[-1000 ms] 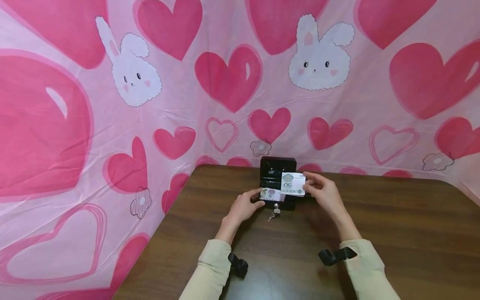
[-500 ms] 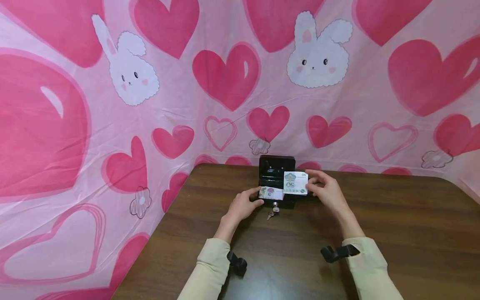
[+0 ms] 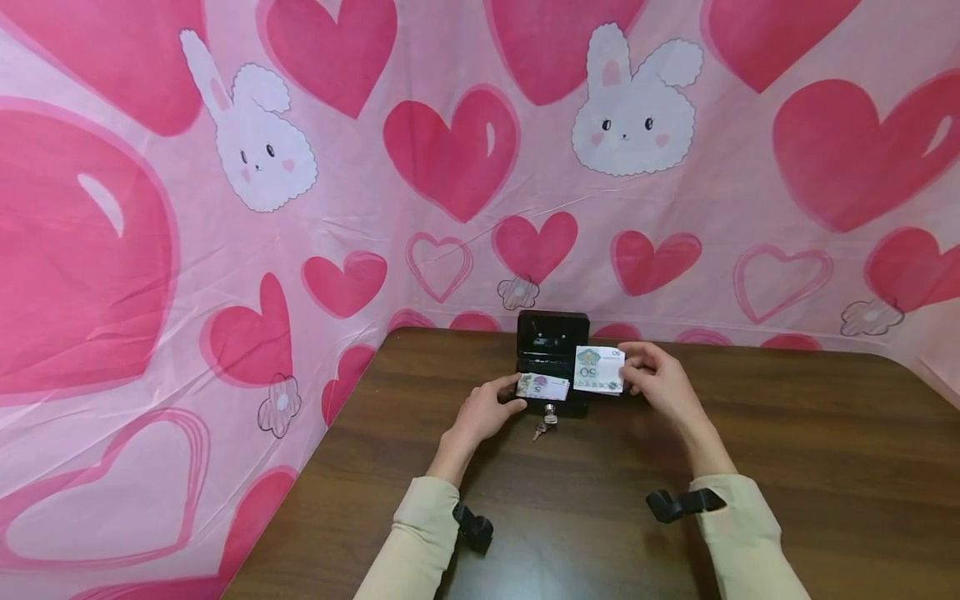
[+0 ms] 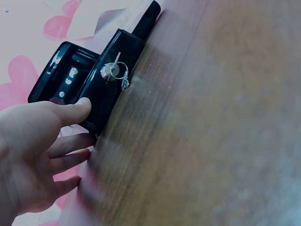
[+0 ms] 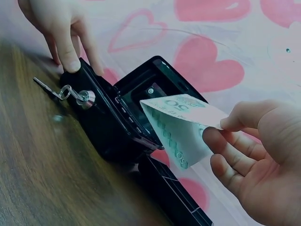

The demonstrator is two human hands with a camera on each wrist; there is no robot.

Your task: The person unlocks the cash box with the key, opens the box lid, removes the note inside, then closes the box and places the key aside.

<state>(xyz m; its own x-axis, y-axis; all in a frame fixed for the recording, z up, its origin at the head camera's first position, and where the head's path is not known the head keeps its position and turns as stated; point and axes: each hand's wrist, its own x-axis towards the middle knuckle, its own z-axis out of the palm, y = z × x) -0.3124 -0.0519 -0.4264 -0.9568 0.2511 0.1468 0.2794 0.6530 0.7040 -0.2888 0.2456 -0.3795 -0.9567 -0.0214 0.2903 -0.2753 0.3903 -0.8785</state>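
A small black cash box (image 3: 552,333) stands on the table with its lid raised. My left hand (image 3: 480,414) grips its left end, the thumb pressed on the front wall and the fingers at the side. Folded banknotes marked 5 (image 3: 543,387) lie in the box. My right hand (image 3: 663,383) pinches a folded banknote marked 50 (image 3: 598,369) by its right edge, held up at the right of the box. In the right wrist view the note's fold points toward the box and its lower flap hangs apart. A key (image 5: 85,98) sits in the front lock, with another dangling from its ring.
A black tray with compartments (image 5: 176,195) lies against the right end of the box. The brown wooden table (image 3: 570,517) meets a pink cloth with hearts and rabbits (image 3: 450,67) close behind the lid.
My right hand has drawn the 50 banknote to the right, away from the banknotes marked 5. My left hand has stayed at the left end of the box.
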